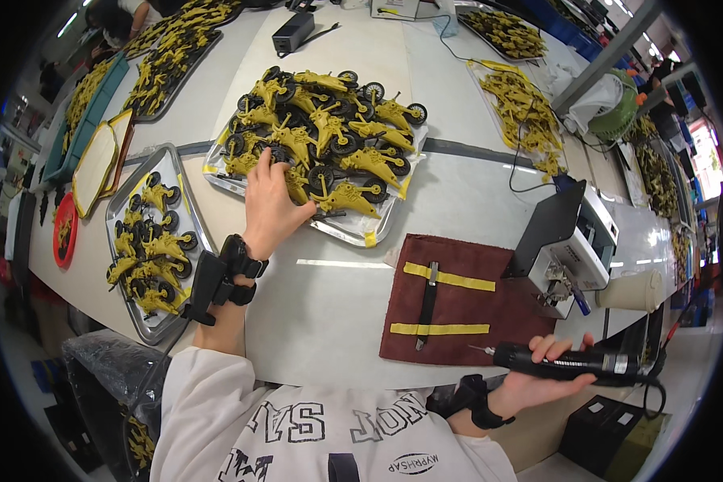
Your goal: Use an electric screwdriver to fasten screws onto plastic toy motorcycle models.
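Observation:
My left hand [273, 202] reaches over the near edge of a metal tray [349, 234] heaped with yellow and black toy motorcycles [329, 128]. Its thumb and fingers are spread around a yellow toy motorcycle [296, 186] at that edge. The fingertips partly disappear among the toys. At the lower right, my right hand [546, 377] is wrapped around a black electric screwdriver [566, 361]. The thin bit points left, over the near edge of a maroon cloth mat [458, 309]. A cord runs from the screwdriver's rear end.
A smaller tray [154, 331] of toy motorcycles stands at the left, beside a red bowl [66, 233]. On the right are a white and black machine [574, 241] and a pale cup [631, 291]. More yellow parts [518, 104] lie farther back. A black strip [428, 309] crosses the mat's yellow tapes.

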Available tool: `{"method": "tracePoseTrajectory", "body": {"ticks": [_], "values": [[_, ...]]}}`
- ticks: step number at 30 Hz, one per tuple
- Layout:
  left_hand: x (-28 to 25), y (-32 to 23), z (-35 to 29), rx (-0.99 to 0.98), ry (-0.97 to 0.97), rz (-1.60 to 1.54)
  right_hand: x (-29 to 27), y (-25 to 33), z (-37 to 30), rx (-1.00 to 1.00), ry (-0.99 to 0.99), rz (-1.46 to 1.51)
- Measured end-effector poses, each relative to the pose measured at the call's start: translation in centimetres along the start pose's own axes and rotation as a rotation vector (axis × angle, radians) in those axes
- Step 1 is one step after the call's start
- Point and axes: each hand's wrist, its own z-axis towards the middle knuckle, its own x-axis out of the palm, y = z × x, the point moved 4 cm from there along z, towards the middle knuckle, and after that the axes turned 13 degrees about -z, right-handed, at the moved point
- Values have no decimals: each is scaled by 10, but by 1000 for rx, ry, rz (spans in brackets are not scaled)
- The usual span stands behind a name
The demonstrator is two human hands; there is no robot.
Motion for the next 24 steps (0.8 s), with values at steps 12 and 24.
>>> {"method": "tracePoseTrajectory", "body": {"ticks": [12,24], "values": [[6,-171,-71,566,396,-599,-16,-11,9,21,-24,24],[108,-167,-114,594,777,-442,-26,14,31,-377,10,-191]]}}
